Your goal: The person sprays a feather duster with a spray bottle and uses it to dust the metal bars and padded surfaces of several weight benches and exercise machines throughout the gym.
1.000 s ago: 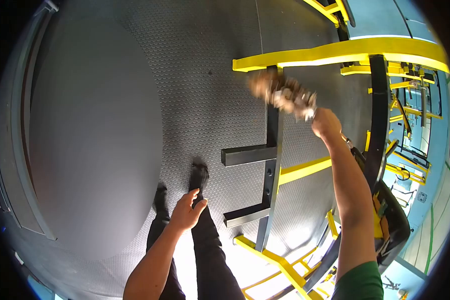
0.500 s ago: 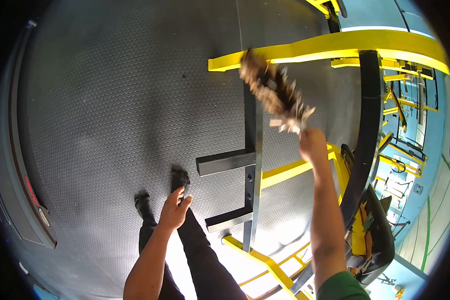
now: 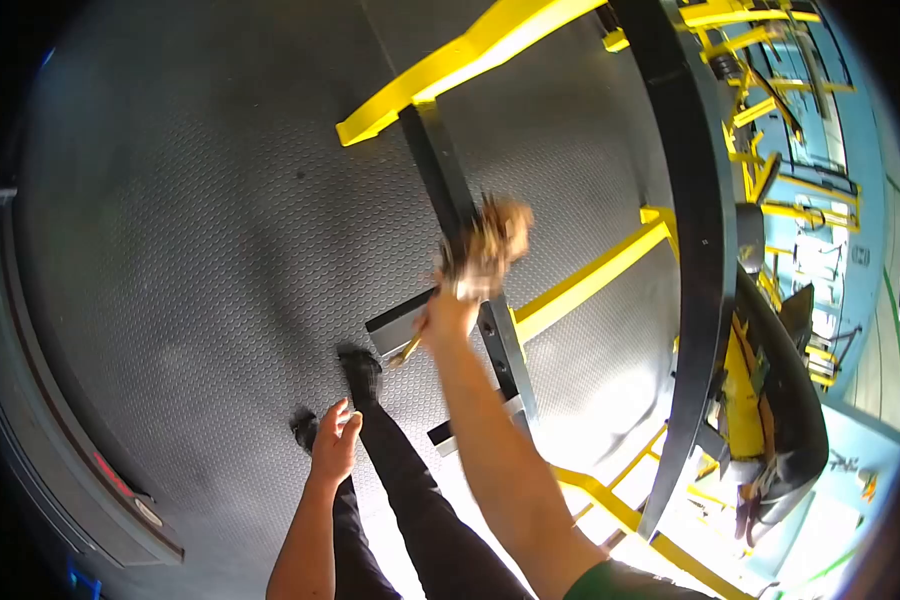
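My right hand (image 3: 452, 318) is wrapped around the handle of a brown feather duster (image 3: 492, 240). The feathers are smeared by motion and lie over the black lower beam (image 3: 440, 170) of a yellow and black gym frame; whether they touch it I cannot tell. A short end of the handle sticks out below my fist. Above my legs, my left hand (image 3: 335, 450) hangs with thumb and fingers apart and holds nothing. A black stub bar (image 3: 398, 325) juts from the beam beside my right hand.
Yellow frame feet (image 3: 470, 55) and a cross tube (image 3: 590, 283) lie low over the textured black floor (image 3: 200, 260). A thick black upright (image 3: 692, 200) and a padded seat (image 3: 795, 420) stand on the right. The edge of a grey machine (image 3: 80, 450) runs along the left.
My right hand has swept the feather duster down and left, from the beam's far yellow end to near the stub bar. My left hand has dropped slightly; the camera view has tilted.
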A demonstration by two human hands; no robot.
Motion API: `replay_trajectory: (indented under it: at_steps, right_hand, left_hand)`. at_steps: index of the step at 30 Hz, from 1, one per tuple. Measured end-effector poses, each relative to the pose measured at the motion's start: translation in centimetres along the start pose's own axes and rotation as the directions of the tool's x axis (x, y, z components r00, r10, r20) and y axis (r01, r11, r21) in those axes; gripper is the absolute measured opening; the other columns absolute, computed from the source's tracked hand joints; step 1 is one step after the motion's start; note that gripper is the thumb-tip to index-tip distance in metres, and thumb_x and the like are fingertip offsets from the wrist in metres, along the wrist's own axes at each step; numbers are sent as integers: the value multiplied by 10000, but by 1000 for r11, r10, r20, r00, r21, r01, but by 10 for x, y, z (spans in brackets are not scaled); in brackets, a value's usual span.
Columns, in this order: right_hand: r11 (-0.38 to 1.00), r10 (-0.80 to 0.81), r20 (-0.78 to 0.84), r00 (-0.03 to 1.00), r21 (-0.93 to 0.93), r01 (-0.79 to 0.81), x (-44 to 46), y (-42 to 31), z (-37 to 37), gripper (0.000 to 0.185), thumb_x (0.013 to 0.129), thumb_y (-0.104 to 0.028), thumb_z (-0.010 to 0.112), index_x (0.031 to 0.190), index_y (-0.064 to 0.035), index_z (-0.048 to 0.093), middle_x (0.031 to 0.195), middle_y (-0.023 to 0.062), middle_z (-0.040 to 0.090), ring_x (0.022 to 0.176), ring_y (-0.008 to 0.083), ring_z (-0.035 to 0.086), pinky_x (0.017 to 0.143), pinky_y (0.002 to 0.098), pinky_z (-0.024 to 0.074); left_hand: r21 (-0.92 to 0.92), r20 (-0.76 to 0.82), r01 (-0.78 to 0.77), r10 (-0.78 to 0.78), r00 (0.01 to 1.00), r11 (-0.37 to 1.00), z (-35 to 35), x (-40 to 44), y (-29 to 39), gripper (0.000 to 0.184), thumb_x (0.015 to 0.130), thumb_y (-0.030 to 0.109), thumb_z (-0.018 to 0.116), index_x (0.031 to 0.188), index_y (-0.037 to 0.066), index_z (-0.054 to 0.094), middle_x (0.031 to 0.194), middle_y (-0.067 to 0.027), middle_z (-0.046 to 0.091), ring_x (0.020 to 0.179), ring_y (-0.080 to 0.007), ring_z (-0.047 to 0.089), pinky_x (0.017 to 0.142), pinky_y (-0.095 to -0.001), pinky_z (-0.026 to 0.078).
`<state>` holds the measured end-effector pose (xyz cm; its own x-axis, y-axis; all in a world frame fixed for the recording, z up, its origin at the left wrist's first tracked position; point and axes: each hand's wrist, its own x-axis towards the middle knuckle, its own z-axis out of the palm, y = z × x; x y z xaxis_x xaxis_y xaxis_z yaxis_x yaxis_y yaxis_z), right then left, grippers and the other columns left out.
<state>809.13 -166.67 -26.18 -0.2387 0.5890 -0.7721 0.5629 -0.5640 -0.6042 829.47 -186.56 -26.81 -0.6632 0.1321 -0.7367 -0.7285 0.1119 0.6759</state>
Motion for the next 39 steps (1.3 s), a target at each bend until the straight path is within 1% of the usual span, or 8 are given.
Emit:
replay_trajectory:
  at_steps: [2, 5, 8, 11, 13, 19, 22, 39]
  right_hand:
    - [996, 43, -31, 999, 75, -40, -17, 35, -34, 166, 855, -85, 531, 990, -104, 627, 903, 84, 638, 591, 233, 597, 427, 380, 451]
    - [556, -403, 50, 914, -780, 288, -36, 65, -52, 200, 854, -159, 568, 967, -23, 661, 832, 152, 669, 722, 239, 635, 641, 355, 486]
    - [626, -526, 58, 848, -648, 433, -37, 66, -85, 156, 857, -83, 492, 905, -1, 615, 761, 206, 618, 678, 379, 586, 662, 457, 460]
    - [920, -277, -341, 898, -365, 146, 5, 133, -151, 159, 851, -78, 490, 943, -17, 605, 779, 217, 619, 697, 401, 596, 665, 462, 465]
    - [544, -529, -128, 839, -810, 220, -55, 120, -162, 147, 869, -108, 484, 820, 7, 561, 748, 231, 603, 695, 393, 590, 621, 428, 458]
    - [756, -392, -349, 851, -649, 82, -99, 163, -225, 121, 870, -104, 473, 875, -26, 564, 787, 257, 592, 755, 446, 586, 666, 481, 448]
    - [638, -627, -160, 762, -667, 384, -111, 196, -254, 138, 873, -95, 456, 866, -17, 569, 747, 257, 586, 715, 457, 574, 621, 493, 435]
    - [748, -360, -287, 888, -657, 90, -113, 237, -470, 237, 840, -109, 451, 953, 18, 616, 824, 265, 625, 801, 442, 602, 716, 470, 466]
  left_hand:
    - [-37, 13, 21, -21, 1000, 999, -3, -5, 2, 560, 930, 352, 574, 1344, 6, 426, 1256, -220, 508, 1125, -252, 520, 948, -365, 418]
    - [107, 33, 13, -17, 999, 994, -12, -13, 19, 563, 933, 358, 569, 1349, 9, 419, 1251, -226, 509, 1124, -248, 516, 949, -368, 414]
    - [112, 73, -3, -5, 997, 994, -23, -15, 19, 576, 939, 388, 547, 1355, 15, 409, 1248, -237, 507, 1121, -272, 517, 954, -391, 411]
    - [163, 100, -44, 28, 995, 986, -23, -15, 19, 610, 935, 434, 542, 1359, 20, 399, 1270, -247, 488, 1145, -290, 510, 977, -412, 398]
    - [169, 168, -68, 39, 985, 983, -18, -19, 22, 600, 941, 424, 536, 1358, 17, 397, 1280, -251, 479, 1166, -299, 502, 992, -412, 389]
    - [257, 302, -110, 28, 953, 960, 3, -48, 13, 562, 957, 416, 511, 1342, 14, 430, 1258, -194, 530, 1184, -254, 502, 1016, -376, 373]
    - [260, 326, -59, -30, 945, 964, 10, -64, -7, 616, 945, 398, 546, 1362, -25, 383, 1309, -273, 477, 1200, -301, 494, 1015, -390, 381]
    - [464, 476, -160, -93, 874, 871, 133, -136, -100, 667, 933, 459, 514, 1359, -39, 389, 1282, -296, 488, 1171, -355, 527, 979, -401, 424]
